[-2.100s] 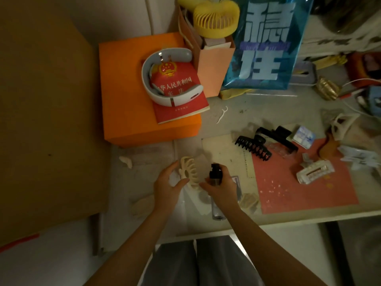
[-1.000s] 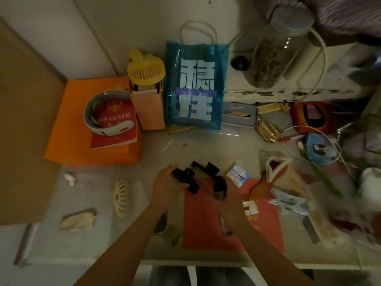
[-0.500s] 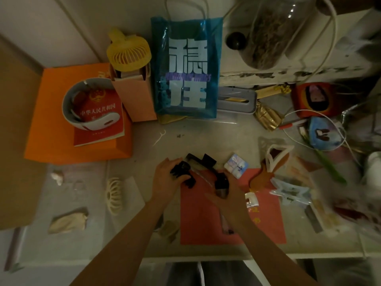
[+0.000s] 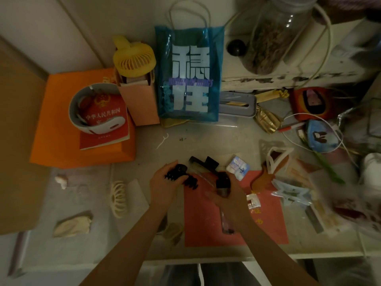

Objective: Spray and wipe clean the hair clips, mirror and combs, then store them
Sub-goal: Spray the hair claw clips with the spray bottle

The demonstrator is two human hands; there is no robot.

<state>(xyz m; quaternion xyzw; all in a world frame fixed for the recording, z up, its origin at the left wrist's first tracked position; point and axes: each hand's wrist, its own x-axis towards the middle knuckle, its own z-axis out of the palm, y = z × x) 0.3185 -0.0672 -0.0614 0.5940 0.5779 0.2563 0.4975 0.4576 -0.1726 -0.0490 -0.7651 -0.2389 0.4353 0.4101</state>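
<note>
The left hand [image 4: 165, 183] curls its fingers round a black claw clip [image 4: 181, 178], lifted just above the near middle of the desk [image 4: 206, 139]. The right hand [image 4: 231, 198] grips a clear spray bottle [image 4: 223, 188], its black nozzle pointing left at the clip from just beside it. This looks like the spraying step for this clip. Next comes a press on the nozzle, then a wipe; a crumpled cloth [image 4: 72, 225] lies well to the left, beyond a cream clip [image 4: 117, 199].

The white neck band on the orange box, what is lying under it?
Under the white neck band lies a red booklet with a gold emblem and gold characters, resting on the orange box. The band covers some of the cover's edges; anything beneath the booklet is hidden.
</note>
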